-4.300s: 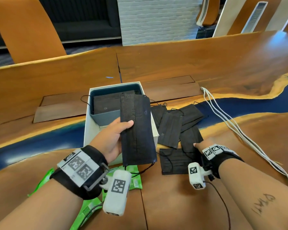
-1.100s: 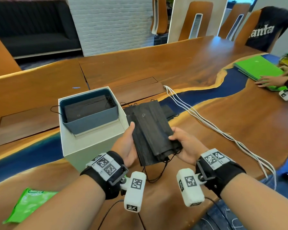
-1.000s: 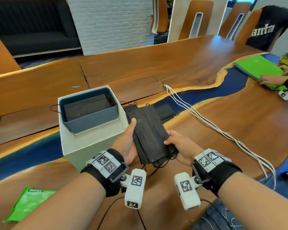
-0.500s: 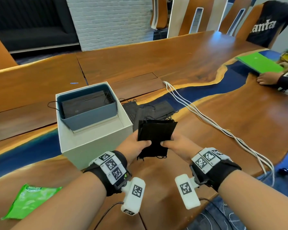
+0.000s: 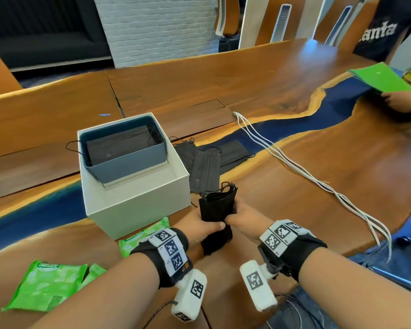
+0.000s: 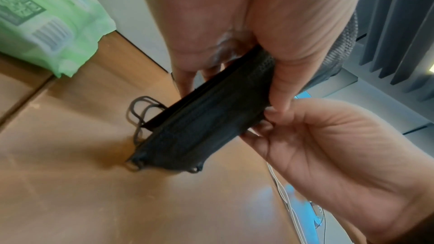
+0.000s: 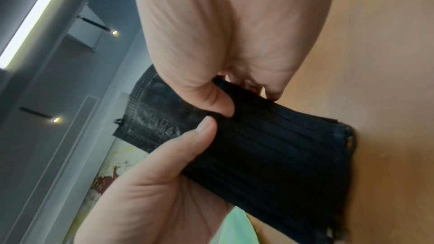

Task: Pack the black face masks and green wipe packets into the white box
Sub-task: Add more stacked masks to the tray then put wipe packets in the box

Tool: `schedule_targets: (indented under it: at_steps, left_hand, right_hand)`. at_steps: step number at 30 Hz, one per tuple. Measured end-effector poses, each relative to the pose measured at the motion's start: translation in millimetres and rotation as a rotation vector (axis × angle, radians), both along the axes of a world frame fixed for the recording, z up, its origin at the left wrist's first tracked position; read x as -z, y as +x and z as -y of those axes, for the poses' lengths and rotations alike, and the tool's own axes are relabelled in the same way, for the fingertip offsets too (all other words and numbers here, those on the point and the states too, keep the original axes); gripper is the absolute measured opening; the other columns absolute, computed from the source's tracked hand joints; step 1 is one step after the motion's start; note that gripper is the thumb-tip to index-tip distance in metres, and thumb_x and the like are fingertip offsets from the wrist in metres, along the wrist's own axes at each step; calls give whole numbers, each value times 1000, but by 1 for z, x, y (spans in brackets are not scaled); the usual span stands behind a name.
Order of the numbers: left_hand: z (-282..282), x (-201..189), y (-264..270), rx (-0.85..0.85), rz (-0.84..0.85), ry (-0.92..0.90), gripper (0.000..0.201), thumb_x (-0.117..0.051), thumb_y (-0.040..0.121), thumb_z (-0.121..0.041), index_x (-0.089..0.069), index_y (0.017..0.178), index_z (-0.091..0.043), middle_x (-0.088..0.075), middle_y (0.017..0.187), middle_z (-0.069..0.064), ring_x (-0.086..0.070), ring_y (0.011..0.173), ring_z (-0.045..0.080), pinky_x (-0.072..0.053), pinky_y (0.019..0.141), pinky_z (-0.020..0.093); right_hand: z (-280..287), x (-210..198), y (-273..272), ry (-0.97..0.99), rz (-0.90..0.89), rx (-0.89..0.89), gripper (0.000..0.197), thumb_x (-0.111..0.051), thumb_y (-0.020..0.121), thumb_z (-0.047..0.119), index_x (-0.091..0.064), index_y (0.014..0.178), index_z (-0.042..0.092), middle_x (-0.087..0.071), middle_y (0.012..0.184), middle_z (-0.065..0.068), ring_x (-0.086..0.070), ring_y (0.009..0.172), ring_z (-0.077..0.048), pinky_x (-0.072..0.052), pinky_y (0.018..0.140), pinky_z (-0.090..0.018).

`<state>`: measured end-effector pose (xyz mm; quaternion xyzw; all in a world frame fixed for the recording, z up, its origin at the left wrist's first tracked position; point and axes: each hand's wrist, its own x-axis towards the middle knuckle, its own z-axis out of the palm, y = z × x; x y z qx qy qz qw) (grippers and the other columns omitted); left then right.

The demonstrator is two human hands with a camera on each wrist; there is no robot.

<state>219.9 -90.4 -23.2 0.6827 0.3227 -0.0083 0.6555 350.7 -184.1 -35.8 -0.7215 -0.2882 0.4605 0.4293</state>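
Both hands clamp a stack of black face masks (image 5: 217,210) stood on end on the wooden tabletop (image 5: 318,186): the left hand (image 5: 199,230) and the right hand (image 5: 243,225) each pinch it, thumb in front and fingers behind, thumb tips nearly meeting (ear loops spill out at the stack's lower end). Just left of the grip stands the white box (image 5: 138,200), its blue inner tray (image 5: 126,160) already holding black masks. More loose masks (image 5: 205,167) lie behind the stack, beside the box. Green wipe packets (image 5: 45,284) rest on the tabletop near the left forearm, one (image 5: 138,236) against the box's front. White cables (image 5: 294,162) trail to the right.
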Motion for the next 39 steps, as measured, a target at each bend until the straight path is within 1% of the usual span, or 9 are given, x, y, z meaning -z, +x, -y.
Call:
schedule_targets:
  at_steps: [4, 12, 15, 18, 21, 24, 31, 36, 39]
  left_hand:
    - [-5, -3, -1, 0, -74, 179, 32, -60, 91, -25, -56, 122, -19, -65, 115, 4, -60, 109, 19, -44, 98, 30]
    - [-7, -1, -4, -45, -78, 106, 39, -66, 87, -22, -57, 124, -18, -66, 116, 2, -61, 104, 16, -48, 94, 30]
    - [-3, -6, -5, -58, -155, 203, 36, -56, 93, -30, -55, 126, -17, -62, 116, 1, -58, 105, 17, -42, 88, 24]
    - [-5, -10, -2, -148, -136, 203, 39, -52, 93, -40, -58, 123, -16, -64, 117, 7, -59, 109, 25, -44, 99, 34]
    - [-14, -26, 1, -359, 29, 13, 38, -61, 82, -50, -64, 107, -22, -67, 110, 2, -61, 105, 23, -43, 103, 39]
    - [-26, -55, 1, -492, 298, -306, 18, -56, 93, -27, -59, 109, -18, -67, 111, 4, -61, 107, 20, -45, 101, 41]
    - [-42, -101, -25, -604, 541, -458, 28, -45, 98, -18, -50, 124, -8, -64, 119, 12, -61, 109, 24, -51, 91, 40]
    - [-53, -100, -52, -667, 465, -256, 17, -51, 96, -15, -57, 111, -11, -65, 117, 10, -63, 106, 22, -53, 91, 38]
    - [-67, -100, -73, -652, 300, 51, 30, -68, 80, -40, -61, 102, -20, -65, 117, 0, -60, 109, 20, -42, 104, 40]
  right_hand:
    - [0, -12, 3, 17, 60, 2, 54, -44, 87, -14, -37, 134, 13, -54, 115, 0, -50, 114, -12, -46, 74, -5]
    - [-1, -22, 0, 21, 99, -31, 49, -41, 91, -13, -36, 136, 6, -51, 113, 0, -47, 110, -9, -39, 66, 5]
    - [-2, -19, -1, 27, 88, 4, 46, -39, 89, -15, -40, 129, 10, -55, 104, -2, -54, 106, -15, -43, 63, 1]
    - [1, -18, 4, 34, 16, 34, 45, -40, 88, -15, -40, 117, 19, -62, 114, -11, -58, 109, -20, -51, 76, -17]
    - [3, -21, 7, 7, 12, 12, 45, -54, 87, 4, -39, 125, 23, -60, 124, -5, -57, 114, -17, -46, 99, -34]
    - [0, -28, 5, 30, -30, -20, 72, -66, 74, 35, -36, 139, 28, -55, 134, 4, -51, 123, -12, -36, 110, -39]
    - [-39, -74, -19, 277, -326, 40, 36, -43, 99, 7, -40, 134, 11, -55, 129, -14, -59, 110, -21, -50, 90, -34]
    - [-72, -101, -33, 360, -418, 50, 29, -37, 100, 5, -45, 128, 11, -57, 128, -13, -62, 104, -24, -56, 72, -32]
    - [-92, -106, -37, 311, -367, 93, 22, -37, 100, 4, -49, 117, 12, -60, 113, -9, -62, 84, -16, -53, 56, -22]
